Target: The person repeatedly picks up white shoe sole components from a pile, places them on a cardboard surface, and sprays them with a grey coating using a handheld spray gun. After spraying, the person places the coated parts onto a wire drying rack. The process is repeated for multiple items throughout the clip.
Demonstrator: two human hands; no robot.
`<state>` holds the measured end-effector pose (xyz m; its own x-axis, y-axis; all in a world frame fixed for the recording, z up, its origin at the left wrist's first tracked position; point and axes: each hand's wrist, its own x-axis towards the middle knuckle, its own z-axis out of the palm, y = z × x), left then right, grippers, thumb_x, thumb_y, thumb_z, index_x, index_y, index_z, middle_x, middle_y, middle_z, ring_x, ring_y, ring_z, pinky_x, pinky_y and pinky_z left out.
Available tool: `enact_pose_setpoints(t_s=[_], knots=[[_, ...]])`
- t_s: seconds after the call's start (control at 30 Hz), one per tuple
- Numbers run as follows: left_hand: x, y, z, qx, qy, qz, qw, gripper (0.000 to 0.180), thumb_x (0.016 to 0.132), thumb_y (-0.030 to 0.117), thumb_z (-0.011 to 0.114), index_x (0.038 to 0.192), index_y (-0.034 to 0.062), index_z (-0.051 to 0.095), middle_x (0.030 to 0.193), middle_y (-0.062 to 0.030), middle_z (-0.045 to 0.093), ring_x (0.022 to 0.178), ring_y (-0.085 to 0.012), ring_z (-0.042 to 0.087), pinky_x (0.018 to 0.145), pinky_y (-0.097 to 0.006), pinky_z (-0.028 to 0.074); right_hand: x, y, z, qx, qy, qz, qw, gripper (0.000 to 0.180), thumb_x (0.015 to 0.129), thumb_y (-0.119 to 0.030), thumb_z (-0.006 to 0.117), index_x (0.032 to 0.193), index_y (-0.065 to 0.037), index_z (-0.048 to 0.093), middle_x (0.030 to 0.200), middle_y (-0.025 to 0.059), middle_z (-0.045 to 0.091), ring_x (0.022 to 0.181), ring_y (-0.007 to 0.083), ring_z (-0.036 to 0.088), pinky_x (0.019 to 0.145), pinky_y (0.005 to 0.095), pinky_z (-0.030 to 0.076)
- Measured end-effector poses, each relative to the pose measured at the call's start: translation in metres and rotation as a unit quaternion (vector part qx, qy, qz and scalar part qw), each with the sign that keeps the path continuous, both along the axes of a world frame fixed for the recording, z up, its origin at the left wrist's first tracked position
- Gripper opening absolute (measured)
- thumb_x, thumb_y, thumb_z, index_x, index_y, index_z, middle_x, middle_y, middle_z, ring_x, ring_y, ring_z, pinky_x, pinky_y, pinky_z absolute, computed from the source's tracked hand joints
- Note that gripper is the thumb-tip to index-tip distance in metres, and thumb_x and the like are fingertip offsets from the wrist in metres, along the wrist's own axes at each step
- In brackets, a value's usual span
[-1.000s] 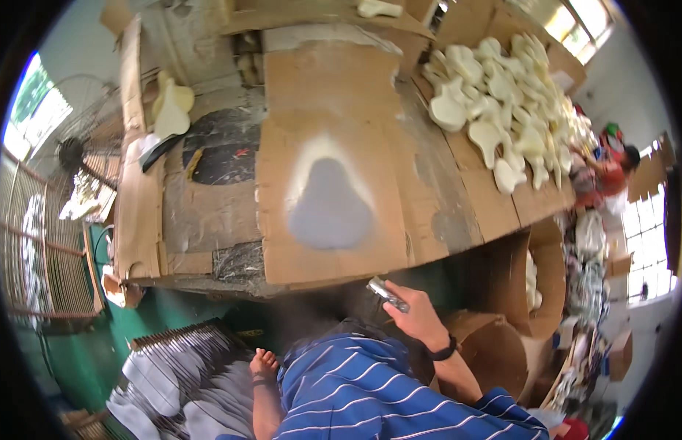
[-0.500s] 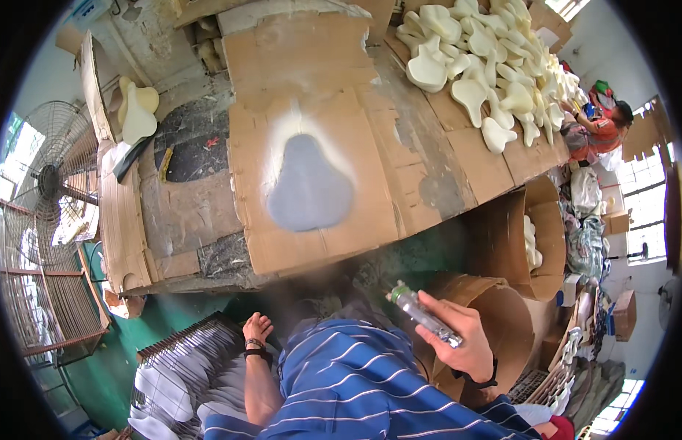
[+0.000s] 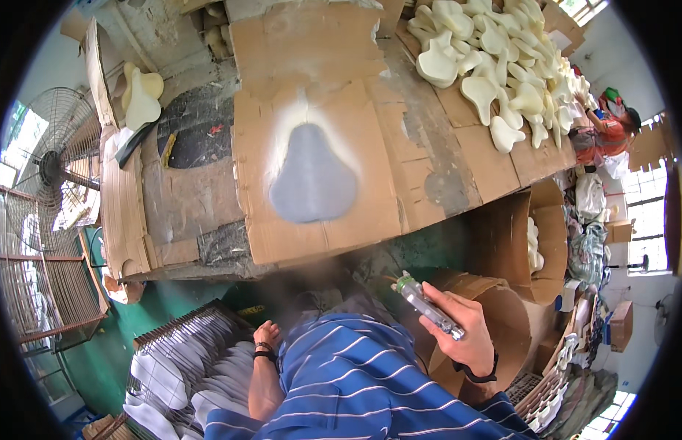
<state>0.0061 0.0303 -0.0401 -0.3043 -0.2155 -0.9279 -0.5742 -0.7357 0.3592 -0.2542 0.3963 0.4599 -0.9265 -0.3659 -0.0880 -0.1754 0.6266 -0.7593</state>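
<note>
Spray gun (image 3: 420,301) is sitting in the person's right hand (image 3: 469,330), fingers wrapping firmly around its silver body, its green-ringed end pointing toward the worktable's near edge. The left hand (image 3: 267,334) is hanging loosely half-open beside the striped shirt (image 3: 341,374), holding nothing visible. Well apart from the gun, a grey saddle-shaped pad (image 3: 313,180) is lying on a cardboard sheet (image 3: 319,246), wide end toward the person, pale overspray surrounding its narrow end; how thickly its sides are coated, I cannot tell. Good spraying, I judge, is depending on a steady stand-off, with overlapping passes running beyond the pad's outline. Lingering anywhere would be risking runs, so the wrist should be travelling evenly while the bare left hand is staying outside the mist.
</note>
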Motion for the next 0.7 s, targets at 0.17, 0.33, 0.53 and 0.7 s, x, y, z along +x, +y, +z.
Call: enact_pose_setpoints(t_s=[0.17, 0.33, 0.53, 0.7], knots=[[0.014, 0.005, -0.031, -0.106, 0.032, -0.103, 0.988, 0.019, 0.092, 0.021, 0.067, 0.108, 0.01, 0.065, 0.076, -0.002, 0.062, 0.064, -0.0168, 0.061, 0.063, -0.036, 0.055, -0.002, 0.006, 0.003, -0.005, 0.02, -0.052, 0.998, 0.054, 0.08, 0.004, 0.075, 0.132, 0.002, 0.063, 0.096, 0.0186, 0.071, 0.079, 0.0282, 0.07, 0.072, 0.0325, 0.054], [-0.023, 0.0, -0.014, -0.029, 0.005, 0.016, 0.999, 0.035, 0.093, 0.025, 0.068, 0.123, 0.0077, 0.061, 0.095, -0.0081, 0.07, 0.08, -0.023, 0.069, 0.07, -0.041, 0.061, 0.005, -0.002, -0.001, -0.029, -0.018, 0.025, 0.999, 0.053, 0.078, 0.003, 0.077, 0.13, 0.003, 0.064, 0.092, 0.0169, 0.07, 0.075, 0.024, 0.067, 0.071, 0.0294, 0.051], [-0.036, -0.008, -0.003, -0.018, -0.001, 0.059, 0.998, 0.02, 0.096, 0.025, 0.065, 0.112, 0.0121, 0.061, 0.093, -0.0088, 0.066, 0.079, -0.029, 0.068, 0.064, -0.046, 0.055, -0.01, -0.026, -0.002, -0.051, 0.022, 0.045, 0.997, 0.056, 0.078, 0.004, 0.076, 0.132, 0.002, 0.063, 0.092, 0.0169, 0.069, 0.074, 0.0279, 0.066, 0.07, 0.0309, 0.052], [-0.011, -0.007, -0.026, -0.029, 0.003, 0.001, 1.0, 0.041, 0.093, 0.03, 0.068, 0.126, 0.007, 0.061, 0.101, -0.0115, 0.072, 0.086, -0.0277, 0.071, 0.079, -0.047, 0.06, -0.023, -0.028, -0.012, -0.061, 0.1, -0.005, 0.993, 0.052, 0.081, 0.002, 0.075, 0.132, 0.002, 0.063, 0.09, 0.0152, 0.069, 0.07, 0.0243, 0.065, 0.066, 0.0315, 0.051]])
